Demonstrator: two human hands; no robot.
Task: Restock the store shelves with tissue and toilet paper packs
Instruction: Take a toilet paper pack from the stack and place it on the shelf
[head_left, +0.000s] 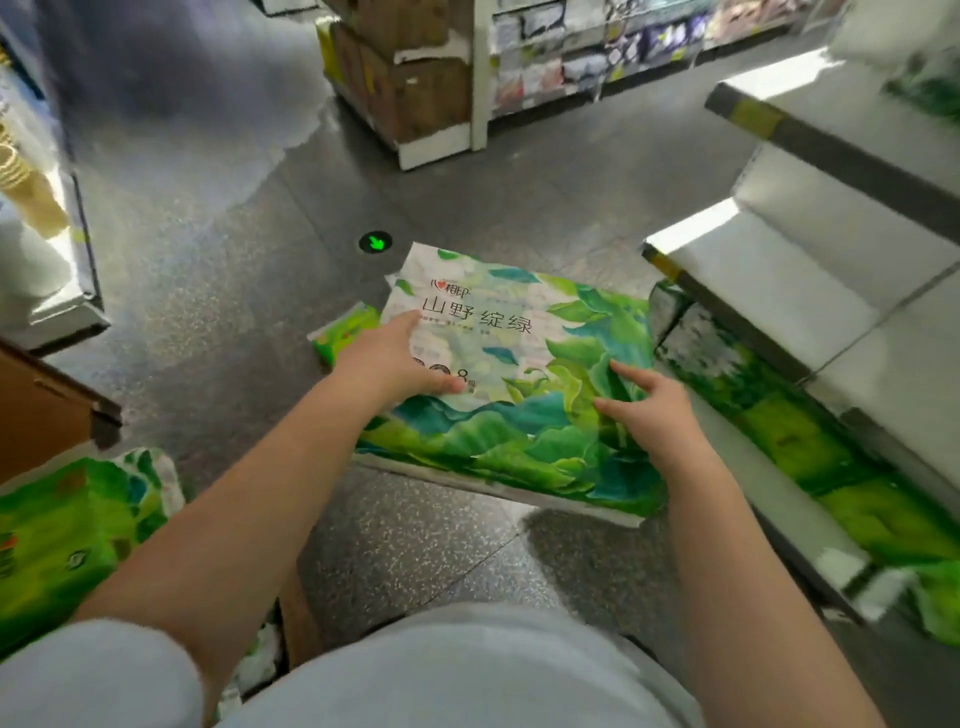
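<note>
Two hands on it right now: my left hand lies flat on the top face of the big green leaf-print plastic-wrapped tissue pack, fingers straight, and my right hand pinches the film near its right edge. The pack sits tilted above the speckled grey floor, just beside the low white shelf. I'd guess it's light, squishy and slick, so grab opposite edges, not the wrap.
</note>
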